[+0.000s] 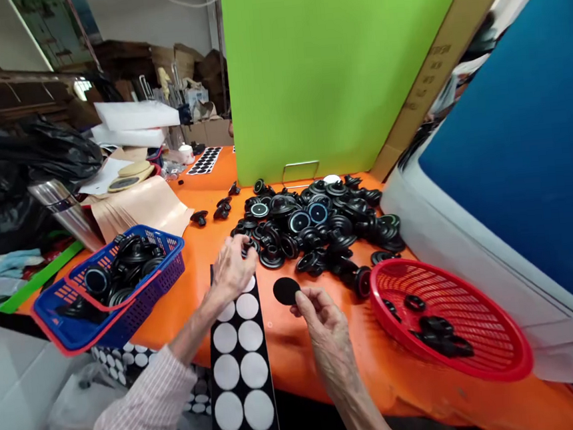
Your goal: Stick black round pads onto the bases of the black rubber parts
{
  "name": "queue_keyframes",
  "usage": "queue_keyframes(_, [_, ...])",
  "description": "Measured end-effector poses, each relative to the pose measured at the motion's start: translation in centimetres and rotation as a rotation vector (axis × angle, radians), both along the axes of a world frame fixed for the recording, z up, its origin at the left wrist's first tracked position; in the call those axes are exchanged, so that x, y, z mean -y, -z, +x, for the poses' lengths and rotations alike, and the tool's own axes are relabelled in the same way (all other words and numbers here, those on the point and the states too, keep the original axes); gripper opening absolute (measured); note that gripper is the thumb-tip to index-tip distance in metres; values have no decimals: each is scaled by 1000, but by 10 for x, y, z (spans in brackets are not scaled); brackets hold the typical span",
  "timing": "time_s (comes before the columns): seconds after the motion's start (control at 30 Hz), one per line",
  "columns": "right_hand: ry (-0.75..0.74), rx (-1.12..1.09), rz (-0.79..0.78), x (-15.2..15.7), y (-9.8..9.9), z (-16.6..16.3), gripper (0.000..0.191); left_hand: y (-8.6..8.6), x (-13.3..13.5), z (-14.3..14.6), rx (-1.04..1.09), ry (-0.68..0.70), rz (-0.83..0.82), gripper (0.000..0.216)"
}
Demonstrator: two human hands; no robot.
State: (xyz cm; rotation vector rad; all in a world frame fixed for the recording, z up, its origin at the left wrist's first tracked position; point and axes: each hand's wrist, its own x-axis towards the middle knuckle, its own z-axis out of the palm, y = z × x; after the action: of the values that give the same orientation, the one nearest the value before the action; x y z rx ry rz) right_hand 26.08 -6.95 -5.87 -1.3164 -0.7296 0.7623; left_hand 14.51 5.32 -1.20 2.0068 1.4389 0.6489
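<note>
My right hand (323, 322) pinches a thin flat black disc (286, 291) by its edge, between thumb and fingers. My left hand (233, 266) is at the near left edge of a heap of black round plastic parts (312, 223), its fingers curled on one black round part (246, 247) that they partly hide. Under the left hand and wrist lies a long black sheet (239, 356) with two columns of white circles, its near end reaching past the table edge. Some parts in the heap show discs with pale rings on their faces.
A red plastic basket (451, 318) with several black rings stands at the right. At the left, a blue basket (170, 265) holds more black parts, near a steel flask (65, 211) and brown paper (140, 211). A green panel (334, 70) rises behind the heap on the orange table (300, 368).
</note>
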Motion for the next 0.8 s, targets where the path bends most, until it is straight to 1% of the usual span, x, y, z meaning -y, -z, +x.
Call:
queue_keyframes(0.03, [-18, 28, -1, 2, 0, 3, 37, 2, -14, 6, -47, -43, 60, 26])
queue_keyframes(0.07, [-41, 63, -14, 6, 0, 6, 36, 6, -28, 11, -74, -41, 72, 26])
queue_keyframes(0.17, [-96, 155, -87, 23, 9, 16, 36, 17, -60, 21, -59, 23, 37, 24])
queue_keyframes(0.23, [-122, 151, -129, 34, 19, 24, 35, 19, -70, 21, -8, 28, 22, 22])
queue_keyframes(0.27, [-139, 135, -139, 38, 24, 28, 34, 17, -73, 19, 25, 18, 12, 21])
queue_keyframes(0.33, [-144, 111, -132, 45, 31, 32, 35, 7, -70, 10, 103, -8, -23, 17])
queue_keyframes(0.4, [-161, 133, -126, 48, 32, 33, 35, -7, -60, -1, 192, 4, -99, 15])
queue_keyframes(0.43, [-168, 152, -115, 48, 30, 32, 34, -14, -52, -8, 292, 29, -193, 15])
queue_keyframes(0.47, [-172, 169, -97, 48, 27, 30, 33, -20, -43, -14, 437, 58, -328, 16])
queue_keyframes(0.53, [-172, 175, -30, 47, 18, 24, 35, -26, -20, -24, 791, 90, -662, 20])
queue_keyframes(0.57, [-167, 159, 5, 46, 11, 21, 40, -26, -8, -28, 953, 85, -819, 24])
queue_keyframes(0.6, [-164, 134, 24, 46, 5, 18, 43, -24, 5, -32, 1072, 66, -934, 26])
queue_keyframes(0.63, [-172, 104, 19, 46, -2, 15, 42, -21, 17, -34, 1133, 45, -990, 27])
queue_keyframes(0.67, [-182, 69, -3, 46, -8, 12, 37, -17, 28, -36, 1161, 30, -1007, 26])
queue_keyframes(0.7, [-193, 29, -31, 46, -13, 10, 31, -13, 38, -38, 1169, 25, -1000, 25])
queue_keyframes(0.73, [-208, -16, -58, 46, -18, 8, 31, -8, 47, -39, 1165, 29, -975, 25])
queue_keyframes(0.8, [-220, -113, -77, 46, -24, 4, 34, 0, 63, -41, 1129, 60, -916, 27])
